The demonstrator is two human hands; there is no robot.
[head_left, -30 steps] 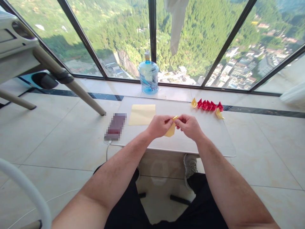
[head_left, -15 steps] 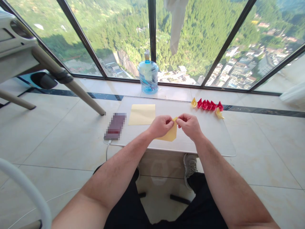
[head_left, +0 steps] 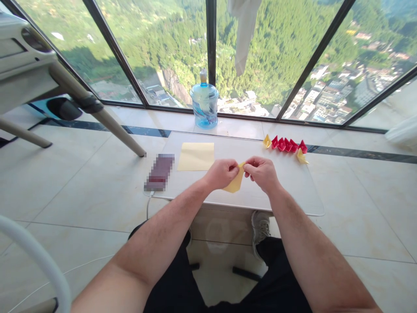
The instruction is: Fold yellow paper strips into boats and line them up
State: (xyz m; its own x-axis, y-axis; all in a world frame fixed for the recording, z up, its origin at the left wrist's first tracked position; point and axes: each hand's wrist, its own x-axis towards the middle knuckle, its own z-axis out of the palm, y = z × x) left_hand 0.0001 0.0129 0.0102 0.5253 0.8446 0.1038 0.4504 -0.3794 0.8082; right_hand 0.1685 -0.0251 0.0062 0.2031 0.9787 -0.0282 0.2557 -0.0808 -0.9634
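Head view: The yellow paper (head_left: 233, 184) is held over the tabletop's (head_left: 286, 189) near side, between both hands. The left hand's (head_left: 221, 173) fingers pinch its body, apparently for steadiness; the right hand's (head_left: 263, 173) fingers pinch its upper edge, presumably for fine control. The flat sheet (head_left: 196, 157) lies at far left, the red and yellow folded pieces (head_left: 287, 145) at far right, likely to leave the hands room.

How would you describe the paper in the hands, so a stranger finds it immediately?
Before the windows stands a white table. Over its middle, the left hand and right hand pinch a yellow paper. Only this one is held; the other sheet lies flat.
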